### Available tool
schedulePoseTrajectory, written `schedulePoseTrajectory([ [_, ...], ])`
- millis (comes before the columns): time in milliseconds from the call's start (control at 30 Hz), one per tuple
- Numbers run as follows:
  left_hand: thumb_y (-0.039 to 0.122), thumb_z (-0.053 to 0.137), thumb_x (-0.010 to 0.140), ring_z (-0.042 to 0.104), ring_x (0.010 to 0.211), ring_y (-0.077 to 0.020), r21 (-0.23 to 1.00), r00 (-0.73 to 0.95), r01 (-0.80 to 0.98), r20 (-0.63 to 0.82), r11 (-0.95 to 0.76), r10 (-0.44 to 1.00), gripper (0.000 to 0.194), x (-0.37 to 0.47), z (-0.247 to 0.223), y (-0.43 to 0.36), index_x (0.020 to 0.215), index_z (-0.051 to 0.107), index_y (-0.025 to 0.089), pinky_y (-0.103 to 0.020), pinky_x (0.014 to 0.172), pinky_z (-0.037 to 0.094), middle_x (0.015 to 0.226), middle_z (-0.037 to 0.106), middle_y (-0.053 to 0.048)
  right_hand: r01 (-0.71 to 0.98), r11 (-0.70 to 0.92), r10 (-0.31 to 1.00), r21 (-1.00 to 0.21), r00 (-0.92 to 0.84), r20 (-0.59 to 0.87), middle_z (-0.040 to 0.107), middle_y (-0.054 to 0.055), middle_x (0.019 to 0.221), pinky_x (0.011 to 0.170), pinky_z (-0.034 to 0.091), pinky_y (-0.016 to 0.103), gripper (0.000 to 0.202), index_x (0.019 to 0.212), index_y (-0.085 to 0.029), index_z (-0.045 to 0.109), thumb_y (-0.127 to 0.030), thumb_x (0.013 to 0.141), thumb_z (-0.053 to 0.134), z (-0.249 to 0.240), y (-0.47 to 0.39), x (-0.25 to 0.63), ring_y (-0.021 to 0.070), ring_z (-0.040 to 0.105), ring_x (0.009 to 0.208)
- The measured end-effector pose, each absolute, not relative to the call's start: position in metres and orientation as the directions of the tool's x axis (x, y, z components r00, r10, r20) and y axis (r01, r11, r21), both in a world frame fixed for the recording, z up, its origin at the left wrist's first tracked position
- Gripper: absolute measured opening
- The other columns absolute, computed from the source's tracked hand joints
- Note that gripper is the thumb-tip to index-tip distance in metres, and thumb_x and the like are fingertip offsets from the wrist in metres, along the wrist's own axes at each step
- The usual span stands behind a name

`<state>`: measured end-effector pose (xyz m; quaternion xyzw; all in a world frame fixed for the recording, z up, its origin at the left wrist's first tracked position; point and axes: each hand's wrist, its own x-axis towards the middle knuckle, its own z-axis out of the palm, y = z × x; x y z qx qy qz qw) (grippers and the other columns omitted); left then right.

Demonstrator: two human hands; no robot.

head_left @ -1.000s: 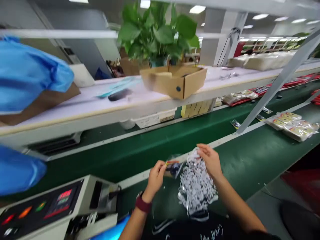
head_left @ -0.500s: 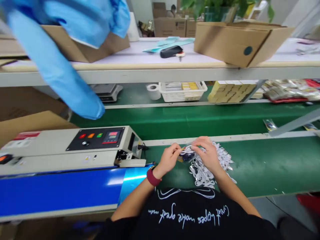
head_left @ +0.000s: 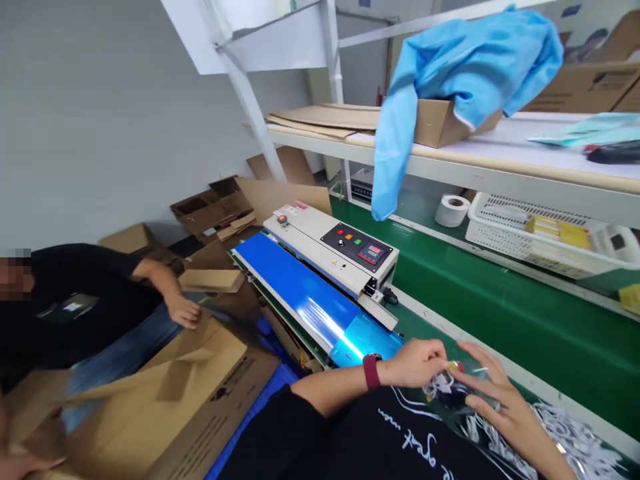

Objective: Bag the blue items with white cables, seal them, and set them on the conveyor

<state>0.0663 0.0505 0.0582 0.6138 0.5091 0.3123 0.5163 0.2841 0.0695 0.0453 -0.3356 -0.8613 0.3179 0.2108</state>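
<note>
My left hand (head_left: 417,363), with a dark red watch strap at the wrist, is closed on one edge of a small clear plastic bag (head_left: 455,393). A white cable and a dark item show in the bag, with a bit of red and yellow at its top. My right hand (head_left: 505,397) grips the bag's other side, thumb and fingers on either side of it and the upper finger stretched out. Beneath and beyond that hand lies a heap of coiled white cables (head_left: 575,427) on the green bench.
A sealing machine (head_left: 330,243) with a blue belt (head_left: 295,287) stands left of my hands. Further left, another person (head_left: 95,307) handles a large cardboard box (head_left: 165,400). A blue garment (head_left: 450,73) hangs from the shelf above; a white basket (head_left: 500,230) sits below it.
My view has swung left, bringing the other person and the cardboard boxes into sight. Both hands still hold the bag, and my right hand's fingers have spread further over it.
</note>
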Motion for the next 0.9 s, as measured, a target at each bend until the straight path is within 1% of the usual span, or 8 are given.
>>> schedulePoseTrajectory([
  [133, 0.017, 0.054, 0.079, 0.045, 0.058, -0.0080, 0.951, 0.247, 0.302, -0.142, 0.063, 0.958, 0.009, 0.053, 0.054, 0.040, 0.071, 0.055, 0.015, -0.018, 0.055, 0.033, 0.061, 0.051, 0.004, 0.399, 0.518, 0.682, -0.757, -0.727, 0.084, 0.041, 0.003, 0.144, 0.106, 0.035, 0.053, 0.034, 0.111, -0.035, 0.067, -0.042, 0.078, 0.064, 0.038, 0.069, 0.270, 0.0343, 0.032, 0.134],
  [233, 0.017, 0.052, 0.080, 0.043, 0.057, -0.0081, 0.971, 0.115, 0.229, -0.097, 0.068, 0.989, 0.010, 0.039, 0.050, 0.036, 0.070, 0.053, 0.015, -0.018, 0.052, 0.032, 0.060, 0.048, 0.003, 0.276, 0.310, 0.883, -0.910, -0.438, 0.168, 0.049, 0.008, 0.136, 0.101, 0.042, 0.046, 0.039, 0.115, -0.030, 0.062, -0.040, 0.077, 0.065, 0.020, 0.066, 0.262, 0.0315, 0.045, 0.125],
  [300, 0.017, 0.050, 0.080, 0.044, 0.057, -0.0082, 0.985, 0.017, 0.163, -0.052, 0.049, 0.999, 0.011, 0.028, 0.049, 0.034, 0.070, 0.051, 0.015, -0.018, 0.052, 0.032, 0.061, 0.048, 0.003, 0.131, 0.147, 0.968, -0.980, -0.225, 0.115, 0.058, 0.011, 0.124, 0.092, 0.050, 0.040, 0.042, 0.115, -0.026, 0.058, -0.038, 0.077, 0.066, 0.009, 0.061, 0.252, 0.0283, 0.058, 0.112],
  [433, 0.024, 0.051, 0.083, 0.048, 0.058, -0.0089, 1.000, -0.061, 0.023, -0.015, 0.016, 0.998, 0.012, 0.012, 0.052, 0.028, 0.074, 0.051, 0.015, -0.019, 0.054, 0.036, 0.064, 0.050, 0.002, 0.045, -0.030, 0.989, -0.999, -0.142, -0.036, 0.068, 0.008, 0.094, 0.078, 0.054, 0.034, 0.032, 0.095, -0.020, 0.063, -0.039, 0.071, 0.072, 0.010, 0.049, 0.218, 0.0230, 0.065, 0.085],
  [567, 0.031, 0.060, 0.080, 0.063, 0.081, -0.0165, 0.992, -0.007, -0.123, -0.028, 0.027, 1.000, 0.023, 0.002, 0.056, 0.022, 0.096, 0.055, 0.015, -0.026, 0.072, 0.047, 0.089, 0.066, -0.007, 0.057, 0.030, 0.992, -0.998, -0.121, 0.023, 0.064, 0.003, 0.078, 0.071, 0.050, 0.031, 0.019, 0.079, -0.019, 0.063, -0.038, 0.076, 0.068, 0.029, 0.045, 0.182, 0.0181, 0.060, 0.075],
  [667, 0.028, 0.069, 0.073, 0.063, 0.099, -0.0221, 0.990, 0.026, -0.131, -0.048, 0.051, 0.998, 0.038, -0.007, 0.057, 0.022, 0.107, 0.059, 0.014, -0.032, 0.086, 0.047, 0.110, 0.066, -0.012, 0.046, 0.105, 0.981, -0.993, -0.167, 0.096, 0.061, 0.002, 0.077, 0.070, 0.046, 0.030, 0.015, 0.076, -0.020, 0.061, -0.033, 0.081, 0.064, 0.038, 0.047, 0.169, 0.0170, 0.057, 0.076],
  [800, 0.027, 0.067, 0.074, 0.063, 0.095, -0.0221, 1.000, 0.036, 0.029, -0.013, 0.012, 0.999, 0.025, -0.021, 0.055, 0.024, 0.097, 0.071, 0.016, -0.033, 0.085, 0.048, 0.101, 0.070, -0.009, 0.026, 0.185, 0.960, -0.982, -0.220, 0.175, 0.060, 0.002, 0.080, 0.072, 0.044, 0.031, 0.011, 0.076, -0.020, 0.060, -0.028, 0.084, 0.060, 0.040, 0.042, 0.166, 0.0168, 0.057, 0.078],
  [900, 0.027, 0.058, 0.082, 0.063, 0.089, -0.0203, 0.998, -0.075, 0.047, 0.050, -0.046, 0.996, 0.020, -0.023, 0.048, 0.023, 0.081, 0.075, 0.017, -0.032, 0.085, 0.047, 0.087, 0.071, -0.008, -0.028, 0.214, 0.963, -0.976, -0.162, 0.216, 0.062, 0.003, 0.081, 0.074, 0.044, 0.032, 0.009, 0.075, -0.021, 0.060, -0.024, 0.083, 0.061, 0.038, 0.036, 0.162, 0.0171, 0.057, 0.079],
])
